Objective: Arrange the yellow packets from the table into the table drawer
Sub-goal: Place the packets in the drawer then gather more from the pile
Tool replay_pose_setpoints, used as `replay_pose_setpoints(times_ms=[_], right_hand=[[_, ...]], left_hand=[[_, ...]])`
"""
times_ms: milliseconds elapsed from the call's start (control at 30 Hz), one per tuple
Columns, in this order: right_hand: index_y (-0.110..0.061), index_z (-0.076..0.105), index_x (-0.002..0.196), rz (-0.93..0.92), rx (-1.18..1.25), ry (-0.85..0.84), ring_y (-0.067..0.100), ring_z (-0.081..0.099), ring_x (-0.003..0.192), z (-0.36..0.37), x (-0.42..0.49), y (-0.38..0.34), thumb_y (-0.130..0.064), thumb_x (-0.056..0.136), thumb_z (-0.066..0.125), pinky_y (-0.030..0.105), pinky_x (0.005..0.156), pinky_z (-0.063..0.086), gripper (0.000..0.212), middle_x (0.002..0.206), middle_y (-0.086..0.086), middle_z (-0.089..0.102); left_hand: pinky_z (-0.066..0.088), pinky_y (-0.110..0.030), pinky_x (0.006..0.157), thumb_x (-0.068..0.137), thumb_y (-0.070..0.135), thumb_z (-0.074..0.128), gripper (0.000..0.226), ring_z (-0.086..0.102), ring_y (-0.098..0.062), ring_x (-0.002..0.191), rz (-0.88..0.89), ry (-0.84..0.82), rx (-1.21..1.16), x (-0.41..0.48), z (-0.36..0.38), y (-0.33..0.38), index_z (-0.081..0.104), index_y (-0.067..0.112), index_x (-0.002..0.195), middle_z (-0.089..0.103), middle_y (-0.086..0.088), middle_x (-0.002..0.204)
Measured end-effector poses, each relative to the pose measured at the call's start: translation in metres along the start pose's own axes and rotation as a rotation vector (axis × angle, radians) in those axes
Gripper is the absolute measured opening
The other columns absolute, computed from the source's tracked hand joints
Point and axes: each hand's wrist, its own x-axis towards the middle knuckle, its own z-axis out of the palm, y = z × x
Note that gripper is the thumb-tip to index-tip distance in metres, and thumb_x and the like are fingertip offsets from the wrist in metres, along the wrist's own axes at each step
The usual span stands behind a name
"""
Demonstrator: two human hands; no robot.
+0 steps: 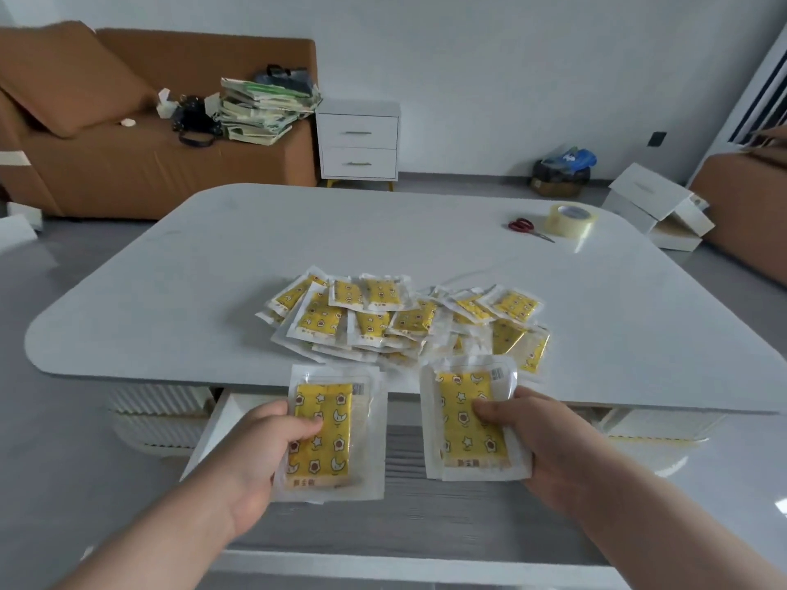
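A loose pile of several yellow packets (404, 321) in clear wrappers lies near the front edge of the white table (204, 266). My left hand (259, 457) grips a small stack of yellow packets (332, 436), thumb on top. My right hand (549, 445) grips another stack of yellow packets (464, 402) the same way. Both stacks hang over the open table drawer (409, 504), whose grey floor shows under them. The drawer's white left wall (213, 436) and front rim (383, 564) are in sight.
Red-handled scissors (526, 227) and a roll of clear tape (570, 219) lie at the table's far right. Behind stand a brown sofa (106, 163) with stacked papers, a white nightstand (360, 142), a bin (560, 172) and white boxes (656, 210) on the floor.
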Motion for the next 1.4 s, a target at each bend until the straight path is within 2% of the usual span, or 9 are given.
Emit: replay_pose_setpoints(times_ms=[167,333,533,633,733,900,1067,1267,1400], right_hand=[[-0.005,0.065,0.109,0.054,-0.062,0.003,0.036,0.072,0.089,-0.004,0.007,0.012,0.003,0.089,0.060,0.055,0.085,0.055,0.022,0.096,0.019,0.075],[-0.004,0.066,0.108,0.088,-0.149,-0.007,0.036,0.072,0.089,-0.011,0.017,0.020,0.003,0.087,0.063,0.055,0.085,0.056,0.021,0.096,0.018,0.075],[-0.006,0.065,0.104,0.175,-0.345,0.026,0.031,0.074,0.085,-0.014,0.044,0.051,-0.002,0.087,0.066,0.050,0.080,0.058,0.017,0.091,0.013,0.076],[-0.005,0.064,0.104,0.222,-0.365,0.058,0.031,0.074,0.082,-0.017,0.062,0.070,-0.001,0.088,0.065,0.047,0.076,0.059,0.016,0.090,0.014,0.076],[-0.004,0.063,0.106,0.254,-0.335,0.104,0.033,0.072,0.087,-0.021,0.087,0.090,0.000,0.087,0.065,0.052,0.086,0.056,0.019,0.093,0.016,0.075],[-0.006,0.061,0.107,0.272,-0.322,0.173,0.033,0.068,0.094,-0.018,0.129,0.112,0.000,0.085,0.068,0.051,0.094,0.051,0.024,0.099,0.016,0.072],[-0.011,0.062,0.107,0.297,-0.421,0.197,0.027,0.069,0.089,-0.007,0.153,0.132,-0.008,0.083,0.071,0.043,0.088,0.056,0.026,0.094,0.009,0.072],[-0.014,0.064,0.106,0.234,-0.568,0.234,0.024,0.070,0.091,-0.003,0.167,0.135,-0.015,0.085,0.067,0.038,0.087,0.057,0.021,0.096,0.005,0.072],[-0.016,0.062,0.085,0.179,-0.785,0.297,0.020,0.070,0.082,0.000,0.168,0.131,-0.017,0.081,0.064,0.031,0.077,0.060,0.004,0.089,0.005,0.072]], left_hand=[[0.038,-0.055,0.105,0.085,0.004,0.063,0.014,0.062,-0.034,0.109,-0.057,-0.010,0.086,0.015,0.013,-0.019,0.069,0.007,0.098,0.074,-0.013,0.100],[0.045,-0.056,0.099,0.086,-0.001,0.061,0.015,0.065,-0.037,0.102,-0.159,-0.022,0.090,0.034,0.015,-0.025,0.065,0.002,0.100,0.074,-0.019,0.096],[0.037,-0.056,0.105,0.062,0.016,0.072,0.053,0.055,-0.031,0.119,-0.269,-0.001,0.217,0.084,0.004,-0.071,0.062,0.016,0.113,0.063,-0.011,0.123],[0.033,-0.047,0.109,0.081,0.011,0.067,0.041,0.051,-0.029,0.122,-0.305,0.007,0.302,0.093,0.011,-0.076,0.057,0.012,0.120,0.060,-0.010,0.126],[0.036,-0.044,0.108,0.088,0.005,0.061,0.030,0.052,-0.029,0.120,-0.302,0.033,0.336,0.111,0.021,-0.082,0.057,0.007,0.118,0.060,-0.008,0.124],[0.039,-0.035,0.096,0.089,0.007,0.064,0.042,0.050,-0.031,0.122,-0.251,0.116,0.431,0.140,0.040,-0.098,0.050,0.001,0.128,0.055,-0.013,0.131],[0.043,-0.029,0.074,0.086,0.013,0.068,0.047,0.053,-0.025,0.097,-0.189,0.193,0.664,0.152,0.051,-0.106,0.050,0.001,0.127,0.057,-0.013,0.120],[0.042,-0.024,0.055,0.086,0.027,0.063,0.018,0.062,-0.018,0.078,-0.027,0.215,1.111,0.153,0.055,-0.106,0.061,0.012,0.096,0.065,-0.001,0.089],[0.045,-0.024,0.053,0.084,0.023,0.062,0.009,0.062,-0.015,0.071,-0.003,0.189,1.197,0.153,0.052,-0.106,0.057,0.015,0.082,0.062,0.000,0.078]])
